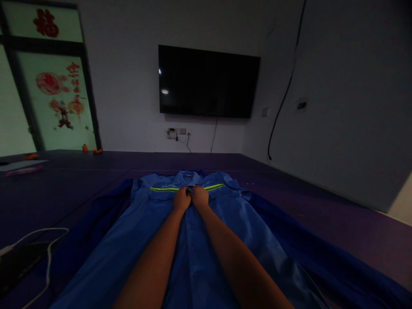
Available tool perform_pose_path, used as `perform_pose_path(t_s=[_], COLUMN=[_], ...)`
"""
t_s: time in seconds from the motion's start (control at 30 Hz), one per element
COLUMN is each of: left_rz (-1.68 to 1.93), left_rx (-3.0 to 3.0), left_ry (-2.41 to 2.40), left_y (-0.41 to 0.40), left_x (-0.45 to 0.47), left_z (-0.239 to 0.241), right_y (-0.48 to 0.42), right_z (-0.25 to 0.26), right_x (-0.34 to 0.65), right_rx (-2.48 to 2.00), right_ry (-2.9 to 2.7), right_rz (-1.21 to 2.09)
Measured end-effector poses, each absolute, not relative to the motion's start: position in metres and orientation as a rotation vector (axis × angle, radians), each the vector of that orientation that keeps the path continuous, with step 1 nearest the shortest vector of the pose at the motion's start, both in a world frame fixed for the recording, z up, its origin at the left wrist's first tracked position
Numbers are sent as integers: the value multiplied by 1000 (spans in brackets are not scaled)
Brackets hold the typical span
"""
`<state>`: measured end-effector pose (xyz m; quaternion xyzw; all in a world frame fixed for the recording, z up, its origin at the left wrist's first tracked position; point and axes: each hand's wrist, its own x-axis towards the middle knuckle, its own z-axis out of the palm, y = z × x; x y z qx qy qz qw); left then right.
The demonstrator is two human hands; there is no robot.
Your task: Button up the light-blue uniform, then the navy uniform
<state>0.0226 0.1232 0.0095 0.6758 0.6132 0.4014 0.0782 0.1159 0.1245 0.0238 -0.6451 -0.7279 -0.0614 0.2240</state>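
Note:
A blue work jacket (238,231) lies spread front side up, with its collar (187,176) at the far end. Its long sleeves, in darker blue, reach out to both sides, and a yellow-green stripe (165,189) crosses the chest. Both arms stretch over the body of the garment. At chest height, my left hand (182,199) is closed on the front placket. My right hand (200,196) pinches the placket right beside it, the two nearly touching. Something small and dark shows between the fingers, too dim to make out. The fingertips are partly hidden.
The jacket lies on a wide purple surface (106,171). At the near left are a white cable (49,257) and a dark flat object (24,264). Small orange items (97,151) stand at the far left edge. A wall television (209,81) hangs behind; a black cable (283,101) dangles at right.

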Motion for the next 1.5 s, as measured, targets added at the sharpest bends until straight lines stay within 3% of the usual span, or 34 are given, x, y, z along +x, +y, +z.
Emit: perform_pose_path(t_s=[0.53, 1.5], left_rz=[1457, 1428], left_rx=[1813, 1771], left_ry=[1598, 1599], left_y=[135, 139], left_x=[19, 19], left_z=[3, 1], right_y=[130, 128], right_z=[17, 20], right_x=[119, 118], right_rx=[-1681, -1693], right_ry=[-1851, -1883], right_rz=[-60, -45])
